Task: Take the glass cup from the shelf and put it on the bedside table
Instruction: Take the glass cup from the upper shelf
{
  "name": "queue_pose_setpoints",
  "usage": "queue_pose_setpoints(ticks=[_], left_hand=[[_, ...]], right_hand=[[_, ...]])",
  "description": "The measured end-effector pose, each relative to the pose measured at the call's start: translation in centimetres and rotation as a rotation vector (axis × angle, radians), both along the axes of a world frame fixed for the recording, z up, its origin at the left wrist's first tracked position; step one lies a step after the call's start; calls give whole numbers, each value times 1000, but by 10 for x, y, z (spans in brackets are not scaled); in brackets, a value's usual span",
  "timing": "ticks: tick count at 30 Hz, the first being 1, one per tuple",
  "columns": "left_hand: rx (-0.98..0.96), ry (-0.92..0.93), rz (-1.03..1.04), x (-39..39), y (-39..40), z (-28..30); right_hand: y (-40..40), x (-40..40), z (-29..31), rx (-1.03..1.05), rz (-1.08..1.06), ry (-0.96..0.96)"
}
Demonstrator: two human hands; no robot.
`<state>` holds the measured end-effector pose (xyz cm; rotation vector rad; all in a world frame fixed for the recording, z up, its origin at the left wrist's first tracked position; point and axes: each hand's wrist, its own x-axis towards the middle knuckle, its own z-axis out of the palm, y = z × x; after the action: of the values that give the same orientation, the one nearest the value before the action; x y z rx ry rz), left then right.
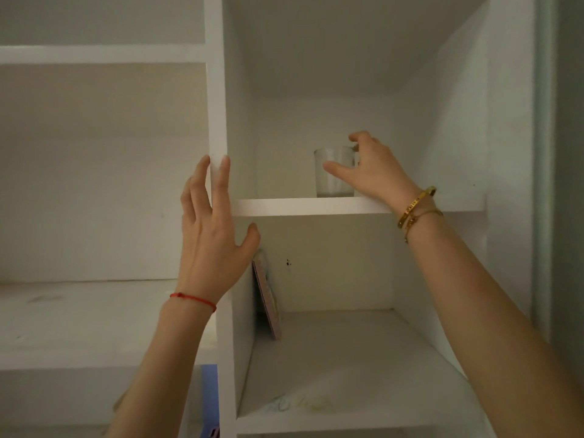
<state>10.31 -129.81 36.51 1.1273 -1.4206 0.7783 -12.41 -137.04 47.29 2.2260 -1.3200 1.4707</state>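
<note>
A clear glass cup (330,181) stands upright on a white shelf board (300,206) in the upper right compartment. My right hand (373,170) wraps around the cup's right side, thumb across its front and fingers over the rim at the back. The cup's base rests on the board. My left hand (210,229) lies flat against the white vertical divider (217,121), fingers spread, holding nothing. The bedside table is not in view.
A thin pink-edged book (268,298) leans against the divider in the compartment below. Wide white shelves (79,314) run to the left. A blue object (210,396) shows under the left shelf. A wall edge (543,184) bounds the unit on the right.
</note>
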Motion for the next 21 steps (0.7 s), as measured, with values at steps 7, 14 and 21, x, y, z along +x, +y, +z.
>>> queue_pose_setpoints(ticks=[7,14,21], left_hand=[[-60,39,-62,-3,-16,-4],[-145,65,-135,-3,-22,-3],[-161,90,-193,-1,-24,-4]], right_hand=[[-17,1,6,150,-5,30],[-25,1,8,163,-16,24],[-22,1,10,234,-34,-6]])
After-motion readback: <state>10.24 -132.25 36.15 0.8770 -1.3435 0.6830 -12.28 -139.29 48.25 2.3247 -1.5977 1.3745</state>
